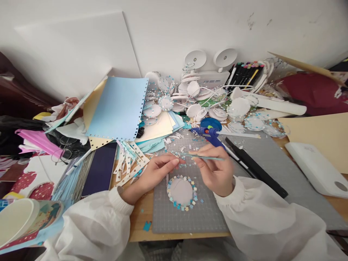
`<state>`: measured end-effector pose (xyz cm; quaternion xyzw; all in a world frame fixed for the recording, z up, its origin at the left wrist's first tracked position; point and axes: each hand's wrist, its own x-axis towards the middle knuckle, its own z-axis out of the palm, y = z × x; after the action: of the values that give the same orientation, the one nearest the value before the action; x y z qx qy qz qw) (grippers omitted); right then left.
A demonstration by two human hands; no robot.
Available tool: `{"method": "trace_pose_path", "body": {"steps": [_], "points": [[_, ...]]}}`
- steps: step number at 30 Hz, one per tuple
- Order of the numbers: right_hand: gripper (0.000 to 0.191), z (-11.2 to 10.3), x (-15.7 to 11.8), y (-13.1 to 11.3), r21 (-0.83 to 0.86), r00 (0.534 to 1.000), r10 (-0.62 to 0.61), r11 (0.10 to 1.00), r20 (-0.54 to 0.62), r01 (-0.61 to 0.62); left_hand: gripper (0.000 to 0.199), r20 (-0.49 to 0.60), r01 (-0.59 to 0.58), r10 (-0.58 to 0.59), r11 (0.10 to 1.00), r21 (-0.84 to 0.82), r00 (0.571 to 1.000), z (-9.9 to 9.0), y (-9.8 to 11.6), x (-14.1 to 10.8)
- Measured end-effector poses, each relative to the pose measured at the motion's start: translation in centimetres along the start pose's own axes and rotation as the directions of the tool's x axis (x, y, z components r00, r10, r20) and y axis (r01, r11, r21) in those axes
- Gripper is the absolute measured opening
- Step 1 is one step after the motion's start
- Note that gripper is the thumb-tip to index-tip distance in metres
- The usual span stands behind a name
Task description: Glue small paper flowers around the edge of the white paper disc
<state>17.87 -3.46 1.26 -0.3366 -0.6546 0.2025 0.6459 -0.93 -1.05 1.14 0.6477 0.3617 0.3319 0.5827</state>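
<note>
In the head view my right hand (214, 168) is closed in a pinch on slim pale-blue tweezers (209, 157), their tip pointing left toward my other hand. My left hand (163, 167) is closed, thumb against fingers, close to that tip; whatever it pinches is too small to make out. Below both hands, a round white disc (181, 191) ringed with small blue, cream and white star-shaped pieces lies on the grey cutting mat (165, 224). Loose little paper pieces are scattered on the mat around my fingers.
A blue glue gun (208, 135) lies beyond my right hand, near a long black bar (257, 168). Sheets of blue paper (119, 108), a dark phone (100, 169) and a paper cup (23, 221) are at left. Several decorated white discs (239, 108) pile up behind; a white box (318, 168) sits right.
</note>
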Motion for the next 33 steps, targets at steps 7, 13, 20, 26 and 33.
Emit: {"method": "trace_pose_path", "body": {"steps": [7, 13, 20, 26, 33], "points": [[0.033, 0.5, -0.5, 0.5, -0.113, 0.892, -0.346, 0.913, 0.291, 0.391, 0.039, -0.052, 0.070, -0.085, 0.969, -0.237, 0.995, 0.1, -1.1, 0.2], [0.028, 0.7, -0.8, 0.9, -0.118, 0.876, -0.353, 0.905, 0.327, 0.409, 0.037, -0.114, 0.089, -0.141, 0.923, -0.375, 0.983, 0.2, -0.5, 0.4], [0.025, 0.8, -0.6, 0.6, -0.081, 0.871, -0.312, 0.927, 0.379, 0.367, 0.033, -0.120, 0.107, -0.161, 0.925, -0.365, 0.980, 0.2, -0.7, 0.3], [0.024, -0.8, 0.5, -0.2, -0.208, 0.964, -0.185, 0.952, 0.193, 0.224, 0.029, -0.145, 0.096, -0.186, 0.873, -0.479, 0.972, -0.1, -0.5, 0.5], [0.015, -4.8, -1.3, 1.6, -0.467, 0.959, -0.103, 0.883, -0.265, -0.035, 0.030, -0.179, 0.088, -0.178, 0.902, -0.423, 0.968, -0.2, 0.1, 0.5]]}}
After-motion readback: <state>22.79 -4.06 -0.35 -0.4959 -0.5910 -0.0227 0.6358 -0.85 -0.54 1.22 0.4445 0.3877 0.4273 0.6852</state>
